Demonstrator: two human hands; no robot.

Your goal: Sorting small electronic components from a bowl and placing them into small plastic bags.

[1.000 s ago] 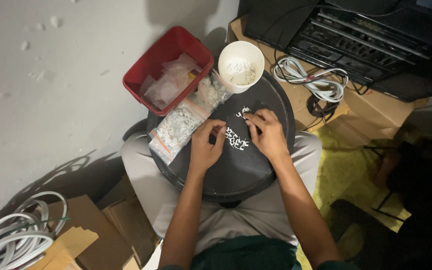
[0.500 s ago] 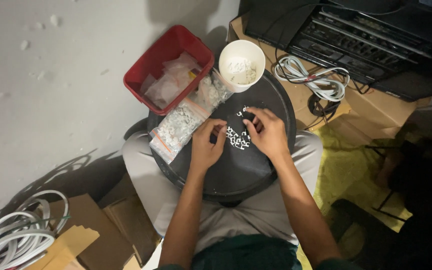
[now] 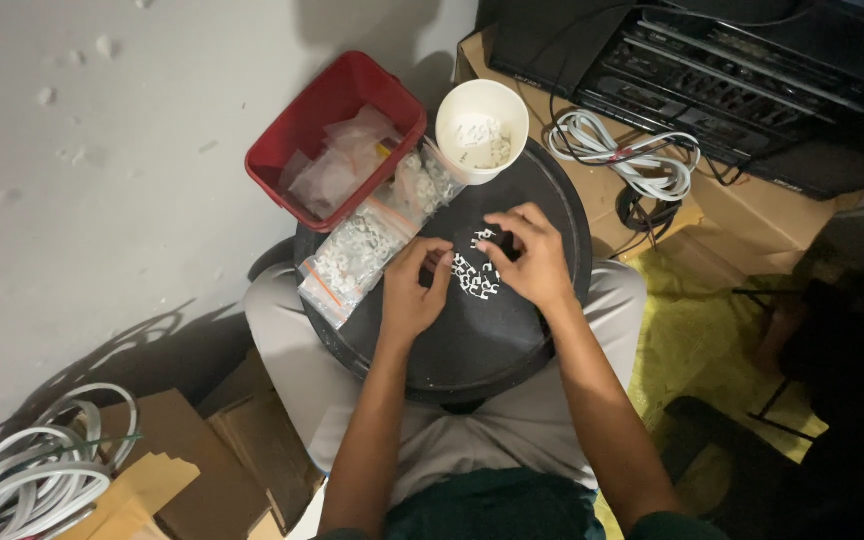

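I note both hands barely shifted vs. prior frames: left hand and right hand fingers pinched, contents unclear, over white clip pile mid black round tray; sorting ongoing.

The round tray was black. The little clips near its middle were white. The cup at its top edge was white. The bin was red.

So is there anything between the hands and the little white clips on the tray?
Nothing visible. Both the left hand and right hand sit right at the small white clips piled on the round dark tray.
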